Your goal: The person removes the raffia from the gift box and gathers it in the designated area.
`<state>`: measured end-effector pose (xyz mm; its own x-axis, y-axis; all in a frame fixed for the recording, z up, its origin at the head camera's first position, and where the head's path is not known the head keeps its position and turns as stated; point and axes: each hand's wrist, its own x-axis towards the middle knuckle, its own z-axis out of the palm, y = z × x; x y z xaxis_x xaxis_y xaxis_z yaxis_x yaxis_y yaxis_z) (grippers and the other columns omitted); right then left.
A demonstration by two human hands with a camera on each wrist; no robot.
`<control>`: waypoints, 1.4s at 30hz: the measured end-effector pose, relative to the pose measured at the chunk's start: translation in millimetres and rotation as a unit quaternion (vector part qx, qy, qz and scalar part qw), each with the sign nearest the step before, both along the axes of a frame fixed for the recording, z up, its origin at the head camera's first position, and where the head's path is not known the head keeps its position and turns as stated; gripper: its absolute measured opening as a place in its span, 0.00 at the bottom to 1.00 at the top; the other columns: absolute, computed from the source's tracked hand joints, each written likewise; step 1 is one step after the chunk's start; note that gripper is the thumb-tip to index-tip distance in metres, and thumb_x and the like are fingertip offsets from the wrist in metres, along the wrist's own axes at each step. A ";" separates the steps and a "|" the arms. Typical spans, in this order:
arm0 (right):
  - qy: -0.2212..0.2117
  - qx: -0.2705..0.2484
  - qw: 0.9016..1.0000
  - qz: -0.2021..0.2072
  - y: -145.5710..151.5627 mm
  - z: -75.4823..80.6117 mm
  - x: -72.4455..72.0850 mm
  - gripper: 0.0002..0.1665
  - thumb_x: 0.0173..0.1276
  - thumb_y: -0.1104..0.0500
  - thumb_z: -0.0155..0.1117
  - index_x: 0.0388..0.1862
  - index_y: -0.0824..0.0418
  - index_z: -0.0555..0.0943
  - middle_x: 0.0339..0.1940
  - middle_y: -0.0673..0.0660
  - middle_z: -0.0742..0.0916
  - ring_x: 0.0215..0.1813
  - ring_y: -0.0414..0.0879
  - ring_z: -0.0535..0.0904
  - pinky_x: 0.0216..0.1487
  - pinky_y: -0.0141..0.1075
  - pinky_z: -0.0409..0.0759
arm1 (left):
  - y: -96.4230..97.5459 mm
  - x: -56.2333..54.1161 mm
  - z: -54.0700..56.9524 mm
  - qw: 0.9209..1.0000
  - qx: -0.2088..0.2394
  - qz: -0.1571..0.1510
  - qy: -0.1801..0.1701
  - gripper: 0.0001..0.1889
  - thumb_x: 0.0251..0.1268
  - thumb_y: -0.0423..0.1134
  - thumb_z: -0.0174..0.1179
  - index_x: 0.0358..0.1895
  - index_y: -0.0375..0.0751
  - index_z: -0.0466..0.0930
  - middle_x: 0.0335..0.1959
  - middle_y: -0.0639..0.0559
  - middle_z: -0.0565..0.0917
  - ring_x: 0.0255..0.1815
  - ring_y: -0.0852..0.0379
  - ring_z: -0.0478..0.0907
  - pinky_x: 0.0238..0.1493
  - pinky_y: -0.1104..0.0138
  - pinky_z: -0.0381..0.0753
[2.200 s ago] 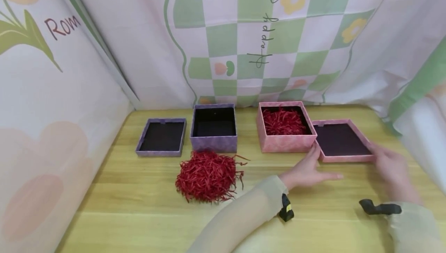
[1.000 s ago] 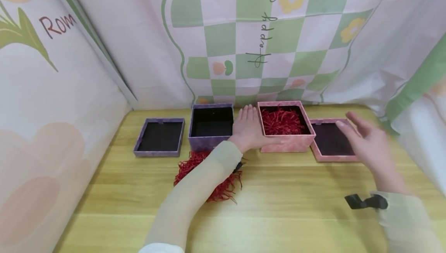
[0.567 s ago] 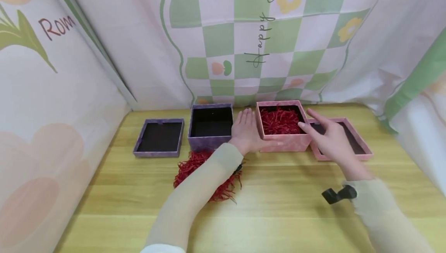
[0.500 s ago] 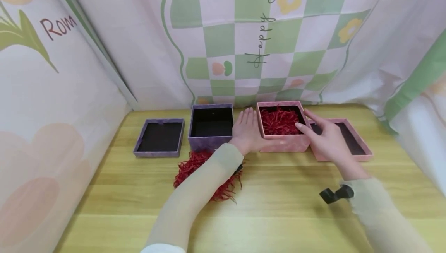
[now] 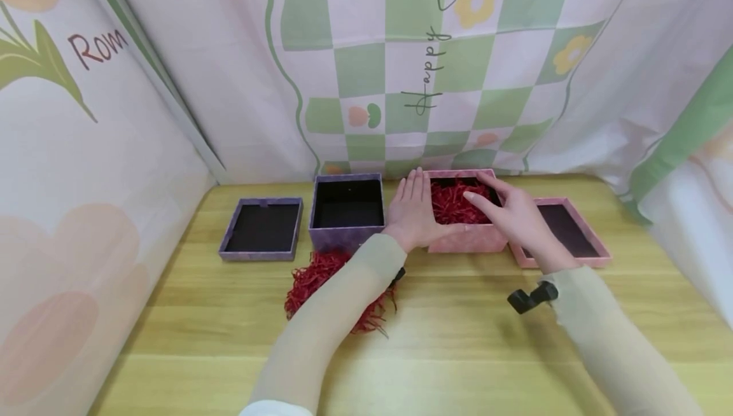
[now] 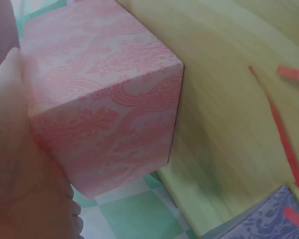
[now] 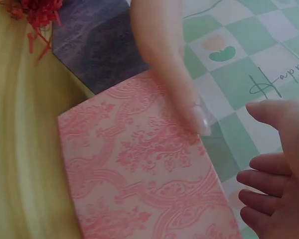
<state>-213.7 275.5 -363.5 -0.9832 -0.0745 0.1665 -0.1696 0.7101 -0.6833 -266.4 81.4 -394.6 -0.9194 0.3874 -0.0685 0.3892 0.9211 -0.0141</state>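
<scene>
A pink patterned box (image 5: 466,239) stands upright at the back of the table, with red shredded paper (image 5: 452,206) inside. Flat along its left side lies my left hand (image 5: 413,215), fingers straight, with the thumb across the front; the left wrist view shows that hand against the box wall (image 6: 109,134). My right hand (image 5: 515,215) is over the box's right part, thumb and fingers apart and loosely bent. In the right wrist view, the right fingers (image 7: 269,179) hold nothing and show a gap from the pink box (image 7: 139,159).
The pink lid (image 5: 575,235) lies inside up, right of the box. A purple box (image 5: 346,236) with a black interior stands to the left, beside its purple lid (image 5: 260,231). A red shredded paper pile (image 5: 312,282) sits before it, partly hidden by my left forearm.
My left hand went from the pink box's front right to its left side and stays there. My right hand left the pink lid and moved left, over the box.
</scene>
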 end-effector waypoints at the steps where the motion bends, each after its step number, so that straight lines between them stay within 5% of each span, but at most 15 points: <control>1: -0.003 0.002 1.000 0.002 -1.1 1.2 -3.9 0.45 0.75 0.35 0.58 0.81 0.57 0.63 0.76 0.70 0.67 0.33 0.58 0.80 0.39 0.49 0.79 | 0.1 -0.2 0.1 1.000 -0.001 0.000 -0.002 0.70 0.49 0.91 0.33 0.81 0.39 0.23 0.83 0.46 0.29 0.82 0.52 0.25 0.77 0.61 0.26; 4: -0.008 0.022 1.000 0.015 -3.4 3.8 -17.8 0.45 0.75 0.36 0.59 0.79 0.63 0.65 0.75 0.71 0.69 0.64 0.66 0.74 0.60 0.59 0.72 | 0.1 -0.5 0.3 1.000 -0.007 0.000 -0.002 0.69 0.50 0.90 0.31 0.81 0.40 0.24 0.83 0.46 0.29 0.82 0.51 0.26 0.77 0.61 0.26; 7: -0.026 0.053 0.997 0.041 -5.6 3.8 -33.5 0.47 0.74 0.37 0.62 0.77 0.68 0.67 0.73 0.72 0.71 0.72 0.69 0.66 0.67 0.63 0.66 | -0.5 0.5 1.1 1.000 -0.011 -0.002 0.006 0.68 0.51 0.90 0.31 0.82 0.40 0.26 0.84 0.46 0.31 0.82 0.52 0.28 0.77 0.62 0.27; 14: -0.062 0.118 0.982 0.131 -9.9 -12.0 -65.2 0.44 0.64 0.42 0.75 0.67 0.72 0.77 0.62 0.71 0.81 0.61 0.66 0.78 0.62 0.60 0.73 | -0.1 2.3 4.7 1.000 -0.016 -0.006 0.010 0.68 0.51 0.90 0.32 0.82 0.40 0.27 0.84 0.47 0.33 0.82 0.53 0.27 0.77 0.62 0.26; 21: -0.094 0.169 0.966 0.174 -11.6 -26.2 -75.4 0.43 0.61 0.52 0.79 0.68 0.74 0.75 0.60 0.72 0.82 0.59 0.65 0.79 0.60 0.59 0.75 | 1.8 1.3 4.9 1.000 -0.013 -0.009 0.000 0.68 0.50 0.90 0.31 0.82 0.41 0.27 0.84 0.47 0.33 0.82 0.52 0.27 0.77 0.62 0.26; 30: -0.094 0.195 0.960 0.177 -17.2 -32.1 -79.5 0.36 0.58 0.58 0.79 0.62 0.74 0.79 0.54 0.71 0.85 0.53 0.64 0.82 0.54 0.57 0.79 | 0.2 0.2 4.8 1.000 -0.011 -0.002 -0.009 0.69 0.50 0.90 0.33 0.82 0.41 0.28 0.84 0.47 0.33 0.82 0.53 0.28 0.77 0.63 0.28; 42: -0.045 0.195 0.968 0.149 -14.6 -37.7 -81.6 0.17 0.56 0.66 0.73 0.46 0.66 0.86 0.37 0.58 0.89 0.41 0.55 0.84 0.45 0.54 0.81 | -1.2 4.4 6.6 1.000 -0.004 -0.002 0.011 0.68 0.50 0.90 0.34 0.83 0.41 0.32 0.84 0.48 0.36 0.83 0.53 0.31 0.78 0.63 0.29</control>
